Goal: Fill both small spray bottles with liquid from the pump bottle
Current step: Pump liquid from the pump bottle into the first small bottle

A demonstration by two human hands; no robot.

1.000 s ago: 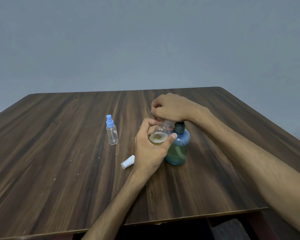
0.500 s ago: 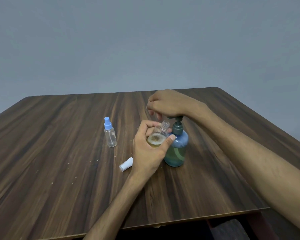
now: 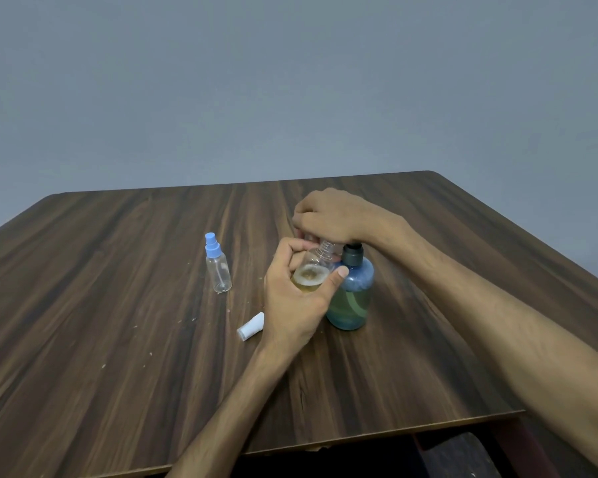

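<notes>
My left hand (image 3: 296,305) grips a small clear spray bottle (image 3: 313,270) with its top off, tilted toward the pump bottle. Yellowish foamy liquid sits in its lower part. The blue-green pump bottle (image 3: 351,298) stands on the wooden table (image 3: 118,339) just right of it. My right hand (image 3: 335,219) lies curled over the pump head, pressing it down; the head and spout are hidden under the hand. A second small spray bottle (image 3: 217,265), clear with a blue spray top, stands upright to the left and looks empty.
A small white cap (image 3: 251,326) lies on its side by my left wrist. Tiny crumbs dot the tabletop. The table's front edge runs close below my forearms, with a dark object (image 3: 460,457) under it at the lower right.
My right hand rose with the pump head half a second ago and has now pushed it back down. My left hand keeps the open bottle at the spout.
</notes>
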